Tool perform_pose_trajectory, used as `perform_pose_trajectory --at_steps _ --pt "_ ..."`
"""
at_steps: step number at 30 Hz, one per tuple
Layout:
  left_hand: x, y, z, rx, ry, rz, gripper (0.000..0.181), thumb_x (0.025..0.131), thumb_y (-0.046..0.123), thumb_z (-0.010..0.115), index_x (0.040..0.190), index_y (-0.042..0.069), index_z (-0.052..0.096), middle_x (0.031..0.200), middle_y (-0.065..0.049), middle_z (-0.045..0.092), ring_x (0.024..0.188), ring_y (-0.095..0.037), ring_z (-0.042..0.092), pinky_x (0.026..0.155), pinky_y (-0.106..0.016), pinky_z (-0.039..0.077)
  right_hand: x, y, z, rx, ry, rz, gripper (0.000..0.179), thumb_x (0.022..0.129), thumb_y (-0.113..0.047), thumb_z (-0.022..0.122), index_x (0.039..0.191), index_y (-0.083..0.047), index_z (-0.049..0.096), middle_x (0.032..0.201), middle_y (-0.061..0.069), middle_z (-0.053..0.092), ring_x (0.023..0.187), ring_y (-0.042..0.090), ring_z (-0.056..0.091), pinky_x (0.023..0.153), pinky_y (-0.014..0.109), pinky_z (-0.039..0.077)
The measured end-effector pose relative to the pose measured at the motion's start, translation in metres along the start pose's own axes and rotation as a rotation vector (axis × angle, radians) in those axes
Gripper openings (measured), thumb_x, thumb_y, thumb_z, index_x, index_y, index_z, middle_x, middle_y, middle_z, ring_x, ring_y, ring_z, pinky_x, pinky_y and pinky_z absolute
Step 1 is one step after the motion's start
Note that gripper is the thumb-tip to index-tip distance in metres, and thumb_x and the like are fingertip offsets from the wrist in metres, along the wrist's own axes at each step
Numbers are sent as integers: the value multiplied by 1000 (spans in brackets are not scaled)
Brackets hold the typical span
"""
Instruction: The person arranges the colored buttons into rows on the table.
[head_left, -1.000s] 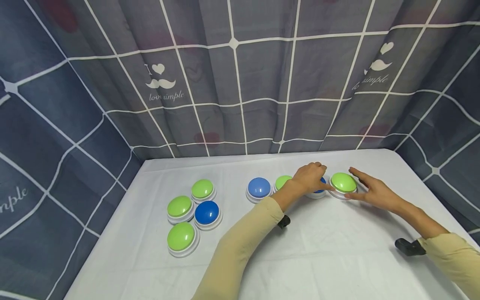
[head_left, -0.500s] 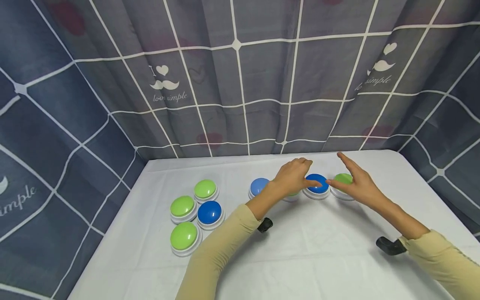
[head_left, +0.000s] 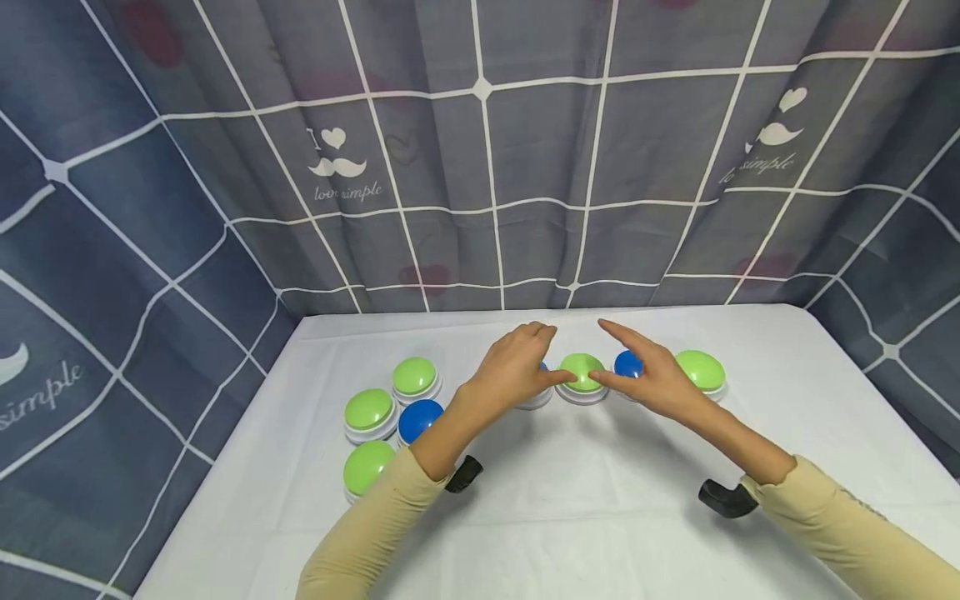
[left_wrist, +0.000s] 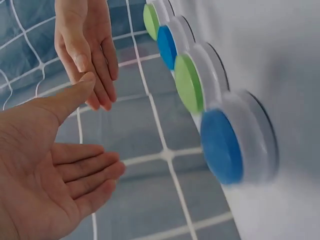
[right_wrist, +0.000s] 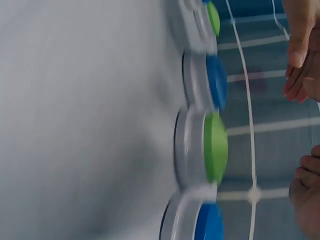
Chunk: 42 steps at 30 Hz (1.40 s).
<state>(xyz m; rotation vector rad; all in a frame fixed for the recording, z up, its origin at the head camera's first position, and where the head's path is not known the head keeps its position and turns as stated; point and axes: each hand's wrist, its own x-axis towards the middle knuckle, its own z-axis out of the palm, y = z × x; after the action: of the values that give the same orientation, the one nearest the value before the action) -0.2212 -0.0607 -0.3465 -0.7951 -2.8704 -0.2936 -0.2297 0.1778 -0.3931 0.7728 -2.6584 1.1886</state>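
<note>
Dome-topped push buttons on white bases stand in a row at the back right: a blue button [left_wrist: 220, 147], a green button [head_left: 581, 371], another blue button [head_left: 628, 363] and a green button [head_left: 701, 370] at the right end. My left hand [head_left: 513, 367] hovers over the left end of the row, partly hiding the first blue one. Over the second blue one is my right hand [head_left: 654, 377], its thumb overlapping the edge of the green one beside it. Both hands have straight, spread fingers, hold nothing, and hang apart from the buttons in the left wrist view.
At the left, a cluster holds a blue button [head_left: 420, 419] and green buttons [head_left: 368, 409], partly covered by the left forearm. A white cloth [head_left: 570, 517] covers the table. Grey checked curtains [head_left: 532, 167] close off the back and sides.
Both hands have moved left along the row and risen off it. The right hand has left the end green button, which stays in its place. The buttons have not moved.
</note>
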Motion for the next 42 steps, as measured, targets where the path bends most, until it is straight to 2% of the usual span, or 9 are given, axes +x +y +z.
perform_pose_trajectory --at_steps 4,10,15,21,26,33,37,42 --pt "-25 -22 -6 -29 18 -41 71 82 49 78 129 0 59 126 -13 62 117 -26 59 95 -40 49 10 -20 20 43 -33 -53 79 86 -33 79 151 -9 41 152 11 42 141 35 36 110 57 30" --pt "-62 -53 -16 -21 45 -128 70 80 46 81 125 -4 61 121 -17 64 111 -30 62 90 -43 52 24 -46 54 79 -96 -95 80 84 -34 80 150 -10 43 151 10 44 140 32 38 109 56 33" --pt "-91 -69 -21 -4 -6 -237 72 80 45 82 127 -5 60 121 -18 64 112 -31 61 90 -45 52 34 -63 83 96 -167 -107 79 84 -35 79 149 -7 43 151 11 44 139 31 40 109 53 34" --pt "-120 -85 -17 5 -72 -300 58 75 42 87 108 -1 66 99 -10 65 91 -25 63 78 -39 53 41 -78 115 67 -248 -123 80 84 -36 80 148 -5 44 149 12 46 137 29 42 110 46 35" --pt "-135 -95 -11 16 -90 -331 55 74 40 88 103 0 65 91 -8 62 85 -23 60 75 -38 52 44 -82 138 60 -281 -155 80 82 -31 82 146 0 44 147 15 48 136 30 43 111 43 35" --pt "-142 -100 -7 11 -103 -352 66 73 37 89 117 -3 62 102 -14 64 93 -28 62 83 -43 53 45 -84 154 56 -283 -159 81 80 -29 83 145 1 45 146 16 48 136 30 43 111 42 34" --pt "-147 -102 -2 -10 -83 -355 73 72 34 90 126 -4 59 109 -16 65 100 -31 63 87 -46 52 46 -83 162 52 -289 -154 81 80 -28 83 144 2 45 145 17 49 135 31 44 111 42 34" --pt "-150 -102 1 -12 -94 -364 73 71 36 90 124 -4 60 109 -15 64 102 -29 61 88 -46 51 46 -82 172 62 -300 -147 81 79 -28 84 145 1 45 145 17 49 136 31 44 111 41 34"
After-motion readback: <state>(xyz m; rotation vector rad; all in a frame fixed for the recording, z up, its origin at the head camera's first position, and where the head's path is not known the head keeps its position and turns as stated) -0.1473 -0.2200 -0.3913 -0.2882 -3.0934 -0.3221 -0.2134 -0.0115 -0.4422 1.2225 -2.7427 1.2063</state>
